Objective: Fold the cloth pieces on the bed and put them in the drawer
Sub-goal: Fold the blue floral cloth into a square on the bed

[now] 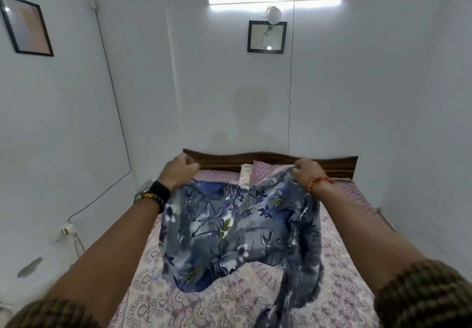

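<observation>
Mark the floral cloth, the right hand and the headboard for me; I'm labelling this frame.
floral cloth (229, 228): head view, middle of the hanging fabric.
right hand (305, 173): head view, back of the hand.
headboard (270, 159): head view, wooden top edge.

Home bedroom (bed (229, 302), pillows (260, 171))

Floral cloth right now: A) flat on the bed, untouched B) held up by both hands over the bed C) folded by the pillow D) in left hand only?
B: the left hand and right hand each pinch a top edge of the floral cloth, which hangs above the bed.
</observation>
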